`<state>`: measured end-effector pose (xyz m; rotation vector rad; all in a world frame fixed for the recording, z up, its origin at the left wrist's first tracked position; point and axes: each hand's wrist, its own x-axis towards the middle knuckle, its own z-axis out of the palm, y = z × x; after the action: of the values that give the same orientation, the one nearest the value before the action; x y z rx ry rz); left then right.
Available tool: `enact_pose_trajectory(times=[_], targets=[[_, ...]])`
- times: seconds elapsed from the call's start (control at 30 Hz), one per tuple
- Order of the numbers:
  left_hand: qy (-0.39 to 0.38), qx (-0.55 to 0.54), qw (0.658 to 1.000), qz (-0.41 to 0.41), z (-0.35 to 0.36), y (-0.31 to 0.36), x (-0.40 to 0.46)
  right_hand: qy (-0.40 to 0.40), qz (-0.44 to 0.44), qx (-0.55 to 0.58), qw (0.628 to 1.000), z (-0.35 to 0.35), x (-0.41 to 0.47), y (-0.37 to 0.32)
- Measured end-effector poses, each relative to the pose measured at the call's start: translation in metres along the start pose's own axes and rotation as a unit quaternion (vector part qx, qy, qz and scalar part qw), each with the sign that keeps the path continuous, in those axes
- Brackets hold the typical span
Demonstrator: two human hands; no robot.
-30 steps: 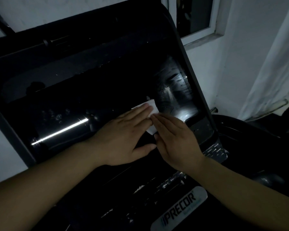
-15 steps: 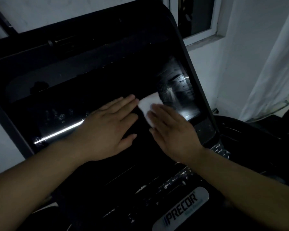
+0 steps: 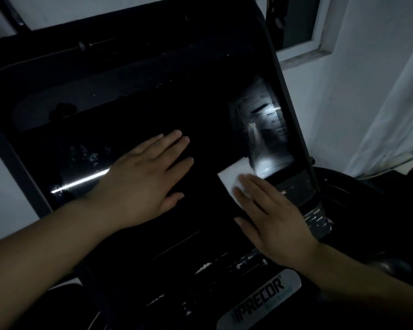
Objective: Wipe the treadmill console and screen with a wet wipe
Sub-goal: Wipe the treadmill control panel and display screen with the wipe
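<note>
Now | right hand (image 3: 272, 217) fingers flat on wet wipe (image 3: 234, 176) | left hand (image 3: 143, 184) fingers spread | badge (image 3: 260, 298) "PRECOR"

Wet wipe (image 3: 234, 176): lower part hidden under right hand's fingers (image 3: 250, 186) | Precor badge (image 3: 260, 301): lower end cut by bottom edge | Console (image 3: 129, 96): dark, markings unreadable | Forearms: cropped at frame edges | Window (image 3: 296, 20): cut off at top
</note>
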<state>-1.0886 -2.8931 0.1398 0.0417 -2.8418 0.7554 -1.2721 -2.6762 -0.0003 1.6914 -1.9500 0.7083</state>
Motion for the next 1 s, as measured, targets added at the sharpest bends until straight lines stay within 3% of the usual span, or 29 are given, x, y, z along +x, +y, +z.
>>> enact_pose_trajectory(times=[0.37, 0.73, 0.83, 1.0], targets=[[-0.015, 0.013, 1.0, 0.004, -0.002, 0.0, 0.003, 0.058, 0.02, -0.05, 0.997, -0.023, 0.188, 0.041], [0.031, -0.016, 0.999, -0.024, 0.001, 0.018, 0.027, -0.016, -0.001, -0.031, 0.999, -0.004, 0.01, 0.012], [0.033, -0.02, 0.999, -0.022, 0.005, 0.023, 0.04, -0.003, -0.015, -0.041, 0.999, -0.004, 0.02, 0.015], [0.019, -0.023, 0.999, -0.032, 0.008, 0.024, 0.046, 0.053, 0.024, -0.074, 0.996, -0.016, 0.115, 0.039]])
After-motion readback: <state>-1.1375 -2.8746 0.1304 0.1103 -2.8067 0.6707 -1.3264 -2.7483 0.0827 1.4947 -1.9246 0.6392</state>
